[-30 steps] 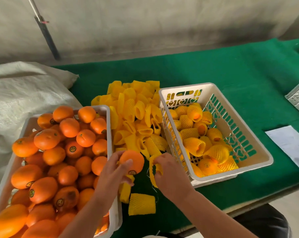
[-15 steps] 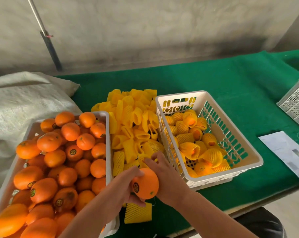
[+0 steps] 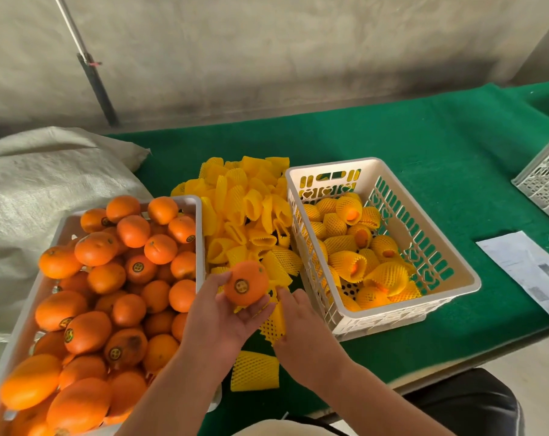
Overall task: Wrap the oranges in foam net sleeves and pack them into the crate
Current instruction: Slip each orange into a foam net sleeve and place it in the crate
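A: What is held by the left hand [image 3: 223,316]?

B: A bare orange [image 3: 246,282] is cupped on its upturned fingers, with the thumb laid against the fruit's left side. A round dark sticker is seen on the side turned toward the camera. The fruit is held above the near end of the pile of sleeves [image 3: 248,215].

A: And the right hand [image 3: 301,322]?

B: A yellow foam net sleeve [image 3: 274,324] is gripped by it, just below and to the right of the orange. The sleeve is partly hidden behind the left hand's fingers, so how far it is opened cannot be told.

A: Where are the other things placed?

B: On the left, a white tray [image 3: 198,234] is heaped with unwrapped oranges. The loose yellow sleeves are piled in the middle of the green surface [image 3: 424,136]. To the right of that pile a white slotted crate [image 3: 440,278] is set, and wrapped oranges [image 3: 355,247] are packed inside it. One flattened sleeve [image 3: 255,371] is left lying on the surface at the near edge, between the two forearms.

A: Anything else?

B: A sheet of paper [image 3: 525,265] is laid to the right, a second white crate [image 3: 544,177] is cut off at the right edge, and a woven sack [image 3: 46,184] is bunched at the far left.
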The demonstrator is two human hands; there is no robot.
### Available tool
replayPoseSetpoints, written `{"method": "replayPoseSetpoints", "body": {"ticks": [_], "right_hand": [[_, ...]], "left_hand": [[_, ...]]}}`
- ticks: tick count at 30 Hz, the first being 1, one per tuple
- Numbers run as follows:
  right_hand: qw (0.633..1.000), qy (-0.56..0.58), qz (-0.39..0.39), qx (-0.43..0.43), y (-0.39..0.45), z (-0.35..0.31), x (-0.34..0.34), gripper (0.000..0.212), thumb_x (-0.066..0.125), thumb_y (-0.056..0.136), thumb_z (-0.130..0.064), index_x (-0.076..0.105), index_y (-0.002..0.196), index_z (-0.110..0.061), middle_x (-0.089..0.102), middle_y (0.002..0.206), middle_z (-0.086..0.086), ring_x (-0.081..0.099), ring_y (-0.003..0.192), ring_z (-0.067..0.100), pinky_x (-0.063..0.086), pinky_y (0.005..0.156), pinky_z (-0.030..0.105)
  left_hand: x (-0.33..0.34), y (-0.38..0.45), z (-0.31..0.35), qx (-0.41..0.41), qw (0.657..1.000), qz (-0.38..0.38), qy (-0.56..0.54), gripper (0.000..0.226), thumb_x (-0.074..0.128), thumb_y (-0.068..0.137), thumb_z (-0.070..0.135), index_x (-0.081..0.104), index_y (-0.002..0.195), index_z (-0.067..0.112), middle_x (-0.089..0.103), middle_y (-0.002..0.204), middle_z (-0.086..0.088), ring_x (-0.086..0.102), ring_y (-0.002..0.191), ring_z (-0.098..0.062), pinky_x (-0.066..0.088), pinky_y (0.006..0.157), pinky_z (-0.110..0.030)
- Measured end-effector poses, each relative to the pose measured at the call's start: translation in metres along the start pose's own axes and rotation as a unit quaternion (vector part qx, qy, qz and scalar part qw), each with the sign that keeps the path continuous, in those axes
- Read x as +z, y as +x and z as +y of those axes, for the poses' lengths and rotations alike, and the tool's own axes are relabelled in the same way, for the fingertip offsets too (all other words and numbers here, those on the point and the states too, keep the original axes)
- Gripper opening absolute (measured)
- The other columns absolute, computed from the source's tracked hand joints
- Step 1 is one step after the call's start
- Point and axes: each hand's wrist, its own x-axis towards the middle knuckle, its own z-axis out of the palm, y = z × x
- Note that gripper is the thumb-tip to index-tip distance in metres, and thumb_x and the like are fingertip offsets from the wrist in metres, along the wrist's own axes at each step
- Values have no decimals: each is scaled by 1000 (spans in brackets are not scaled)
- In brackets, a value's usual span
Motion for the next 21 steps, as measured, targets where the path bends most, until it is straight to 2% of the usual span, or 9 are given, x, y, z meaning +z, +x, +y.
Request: {"method": "replayPoseSetpoints", "body": {"ticks": [2,4,7,9,11,13,16,19,21], "right_hand": [[999,26,23,4,-4,-3,5,83,68,87,-3,25,151,-34,29,116,-15,45,102,-1,43,70,8],[998,42,50,7,-6,-3,3,82,69,88,-7,24,151,-34,26,117,-18,43,108,-8,41,73,3],[996,45,74,4,-6,1,-5,82,71,93,-15,20,154,-33,28,135,-14,48,117,7,40,83,6],[995,42,87,-4,-6,3,-11,83,72,94,-22,17,155,-35,27,145,-10,46,129,15,44,98,20],[995,28,99,-15,-7,1,-16,83,71,97,-29,13,155,-38,22,151,-13,43,137,19,45,105,29],[993,17,111,-32,-11,-1,-17,80,69,99,-37,11,155,-40,20,151,-14,44,139,20,47,105,31],[992,17,121,-46,-15,-3,-17,77,64,100,-43,12,156,-38,21,150,-13,45,136,20,49,104,31],[992,14,114,-45,-17,0,-20,75,64,101,-39,13,155,-37,22,146,-11,47,132,19,49,104,30],[992,14,114,-48,-19,0,-21,72,64,101,-37,16,154,-36,23,143,-10,48,127,17,49,101,27]], "left_hand": [[4,-2,-10,63,995,13,78,40,76,86,36,64,122,23,73,121,-15,73,105,-42,61,87,-53],[4,-6,-18,114,971,26,208,48,82,76,45,66,119,30,73,121,-5,74,107,-30,63,88,-44],[0,-7,-27,192,883,41,426,72,80,66,63,62,130,36,60,135,13,66,114,-16,60,84,-28],[-2,-6,-31,242,810,49,532,78,78,66,68,55,136,40,49,140,22,60,115,-11,52,79,-17],[-5,-3,-35,283,740,62,607,83,79,73,64,52,145,35,42,142,24,53,122,-11,49,86,-17],[-6,-3,-38,305,701,74,640,85,80,77,61,50,150,30,41,148,20,50,129,-14,51,96,-24],[-8,-2,-39,301,699,60,646,82,81,80,56,49,151,30,42,152,17,48,131,-13,52,102,-30],[-14,0,-37,281,714,25,640,74,82,82,50,50,146,35,42,141,24,50,128,-12,49,95,-24],[-17,-1,-37,293,706,29,644,74,83,80,53,51,144,37,42,136,27,57,122,-16,52,90,-21]]}}
